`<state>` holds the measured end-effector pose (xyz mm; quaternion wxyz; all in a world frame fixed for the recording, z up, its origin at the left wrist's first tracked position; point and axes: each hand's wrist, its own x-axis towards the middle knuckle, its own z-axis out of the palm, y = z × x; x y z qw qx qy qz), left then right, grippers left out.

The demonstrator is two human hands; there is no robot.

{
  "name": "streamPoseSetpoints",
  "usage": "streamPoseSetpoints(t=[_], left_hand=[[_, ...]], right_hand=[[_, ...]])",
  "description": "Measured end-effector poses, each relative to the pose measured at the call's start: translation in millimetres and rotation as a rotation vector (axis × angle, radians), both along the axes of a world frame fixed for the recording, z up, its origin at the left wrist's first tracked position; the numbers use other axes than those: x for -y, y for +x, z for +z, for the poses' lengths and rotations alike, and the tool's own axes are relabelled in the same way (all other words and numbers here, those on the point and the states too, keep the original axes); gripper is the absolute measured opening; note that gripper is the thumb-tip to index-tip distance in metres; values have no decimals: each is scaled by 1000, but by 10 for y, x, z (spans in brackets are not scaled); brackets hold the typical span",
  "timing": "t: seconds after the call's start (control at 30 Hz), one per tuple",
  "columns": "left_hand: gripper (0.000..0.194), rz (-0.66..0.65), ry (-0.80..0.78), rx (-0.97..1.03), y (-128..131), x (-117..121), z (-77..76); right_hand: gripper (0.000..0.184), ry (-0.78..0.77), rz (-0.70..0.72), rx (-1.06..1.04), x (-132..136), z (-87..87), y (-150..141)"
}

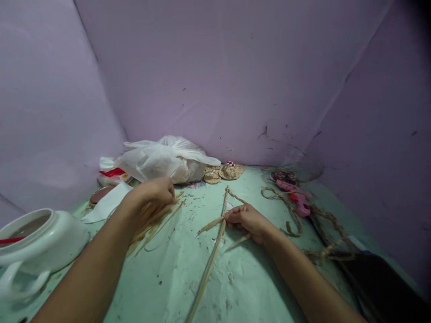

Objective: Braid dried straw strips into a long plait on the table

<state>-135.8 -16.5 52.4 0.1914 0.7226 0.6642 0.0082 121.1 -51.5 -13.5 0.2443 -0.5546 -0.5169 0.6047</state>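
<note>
Just right of the middle, my right hand (247, 222) pinches a thin braid (225, 202) of dried plant fibre between thumb and fingers. The braid bends to a point above the hand, and loose flat strips (209, 276) run from the pinch toward the front and the sides. My left hand (161, 190) is curled closed over a pile of dried fibre strips (151, 229) on the left. It is slightly blurred, and its fingertips are hidden, so what they hold cannot be made out.
A white plastic bag (164, 159) lies against the back wall beside woven round pieces (232, 171). On the right are a pink glue gun (301, 202), braided cord (292, 215) and a dark flat object (380, 278). A white ceramic pot (63, 237) and white paper (109, 202) are at left.
</note>
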Motion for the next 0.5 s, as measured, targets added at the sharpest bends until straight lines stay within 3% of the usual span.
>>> streamPoseSetpoints(t=[0.17, 0.33, 0.43, 0.5], left_hand=[[17, 151, 183, -47, 78, -81, -121], [19, 180, 264, -109, 218, -108, -362], [18, 136, 291, 11, 198, -149, -412], [23, 111, 343, 140, 184, -155, -357]], right_hand=[[11, -7, -12, 11, 13, 32, -6], [9, -13, -25, 6, 13, 50, -6], [9, -9, -24, 6, 12, 48, -6], [9, -9, -27, 10, 16, 55, -9]])
